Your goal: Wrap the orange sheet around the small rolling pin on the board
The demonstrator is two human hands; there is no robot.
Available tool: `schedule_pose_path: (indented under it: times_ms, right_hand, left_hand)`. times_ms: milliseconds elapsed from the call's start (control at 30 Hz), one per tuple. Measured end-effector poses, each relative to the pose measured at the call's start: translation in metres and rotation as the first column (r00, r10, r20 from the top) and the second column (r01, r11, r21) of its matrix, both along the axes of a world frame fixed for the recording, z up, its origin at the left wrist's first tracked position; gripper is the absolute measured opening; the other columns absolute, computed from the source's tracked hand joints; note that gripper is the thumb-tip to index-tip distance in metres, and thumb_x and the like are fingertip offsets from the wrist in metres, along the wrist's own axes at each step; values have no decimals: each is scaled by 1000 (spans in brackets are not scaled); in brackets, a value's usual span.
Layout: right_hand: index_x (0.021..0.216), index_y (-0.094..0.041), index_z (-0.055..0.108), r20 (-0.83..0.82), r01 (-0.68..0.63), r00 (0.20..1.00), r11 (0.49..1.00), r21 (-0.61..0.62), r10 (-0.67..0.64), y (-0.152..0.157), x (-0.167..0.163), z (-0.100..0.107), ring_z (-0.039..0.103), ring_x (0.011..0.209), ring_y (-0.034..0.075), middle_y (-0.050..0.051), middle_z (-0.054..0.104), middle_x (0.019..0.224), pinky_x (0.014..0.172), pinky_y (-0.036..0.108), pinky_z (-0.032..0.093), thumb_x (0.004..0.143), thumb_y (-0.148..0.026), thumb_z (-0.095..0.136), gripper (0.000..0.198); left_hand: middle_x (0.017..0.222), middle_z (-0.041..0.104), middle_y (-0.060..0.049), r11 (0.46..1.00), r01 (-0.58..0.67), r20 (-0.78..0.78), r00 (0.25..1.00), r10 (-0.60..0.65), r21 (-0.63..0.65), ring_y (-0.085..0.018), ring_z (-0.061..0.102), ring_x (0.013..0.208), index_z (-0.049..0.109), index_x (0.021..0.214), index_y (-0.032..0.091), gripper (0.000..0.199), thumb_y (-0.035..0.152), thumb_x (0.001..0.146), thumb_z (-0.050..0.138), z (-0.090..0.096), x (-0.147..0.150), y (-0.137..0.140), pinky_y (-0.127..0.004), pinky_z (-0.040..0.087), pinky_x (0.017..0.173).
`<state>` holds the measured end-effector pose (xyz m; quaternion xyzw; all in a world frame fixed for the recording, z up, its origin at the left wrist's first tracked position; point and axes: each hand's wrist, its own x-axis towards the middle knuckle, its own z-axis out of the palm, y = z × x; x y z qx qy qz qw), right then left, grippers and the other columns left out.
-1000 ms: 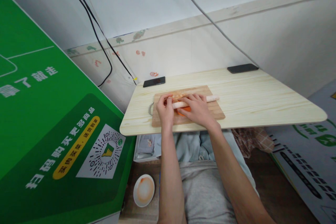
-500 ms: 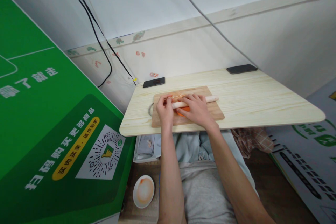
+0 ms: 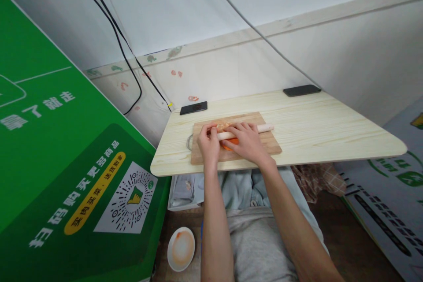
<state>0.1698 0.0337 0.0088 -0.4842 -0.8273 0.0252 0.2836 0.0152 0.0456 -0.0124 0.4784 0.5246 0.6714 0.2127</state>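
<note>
A pale wooden rolling pin point(image 3: 266, 128) lies across flattened orange dough point(image 3: 230, 144) on a wooden cutting board point(image 3: 198, 157). My right hand point(image 3: 247, 141) rests over the pin, fingers spread along and across it. At the pin's left end, my left hand point(image 3: 209, 143) is curled, thumb and fingers pinched together at the dough's edge. A glossier, paler orange part point(image 3: 224, 126) shows behind the pin; whether it joins the front piece is hidden by my fingers.
The board sits on a light wood-grain table point(image 3: 317, 132). Two dark phones point(image 3: 194, 108) point(image 3: 302, 90) lie along its wall side. A stained white bowl point(image 3: 181, 249) stands low at the left, below a white box point(image 3: 185, 189). A green panel point(image 3: 82, 141) rises on the left.
The view has tilted slightly, so the table sits a little lower. Both hands stay at the rolling pin, with only small finger shifts; the pin has hardly moved on the board.
</note>
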Motion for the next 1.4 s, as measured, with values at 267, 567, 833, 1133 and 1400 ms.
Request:
schedule_pose_path:
  times_ms: [267, 567, 833, 1133, 1400]
  right_hand:
    - [149, -26, 74, -94, -99, 991, 993, -63, 93, 0, 34, 1, 62, 143, 35, 14, 70, 155, 120, 55, 46, 109, -44, 62, 45]
    - [130, -25, 83, -276, 94, 953, 988, -123, -125, 15, 94, -12, 69, 129, 41, 16, 78, 138, 112, 60, 54, 100, -56, 73, 44]
    - [119, -23, 84, -351, 68, 932, 995, -66, -87, 16, 87, -9, 73, 119, 37, 15, 81, 122, 109, 54, 57, 101, -49, 70, 35]
    - [116, -24, 86, -361, 14, 932, 997, -72, -39, 17, 63, -11, 74, 113, 34, 11, 84, 114, 103, 51, 59, 101, -48, 73, 31]
    - [109, -26, 87, -461, 18, 885, 995, -102, -63, 17, 53, -12, 80, 106, 32, 9, 87, 111, 100, 48, 61, 97, -51, 78, 29]
  left_hand:
    - [99, 80, -8, 998, -58, -200, 978, 52, -28, -24, 73, 95, 76, 95, 20, 15, 13, 93, 63, -5, 0, 0, -39, 59, 94]
    - [96, 78, -5, 986, -163, -212, 963, 164, 22, -24, 71, 97, 75, 90, 22, 13, 12, 90, 67, -2, 3, -2, -39, 56, 96]
    - [90, 77, -5, 985, -172, -219, 962, 165, -14, -23, 71, 90, 75, 89, 21, 7, 16, 89, 71, -5, -3, 1, -38, 57, 93]
    - [94, 77, -5, 969, -248, -298, 925, 236, -3, -27, 71, 95, 74, 89, 24, 9, 16, 86, 72, -7, -38, -3, -45, 57, 101]
    - [134, 74, -15, 988, -134, -442, 883, 155, 79, -35, 58, 140, 79, 105, 25, 19, 15, 93, 68, 7, -2, -15, -57, 39, 128]
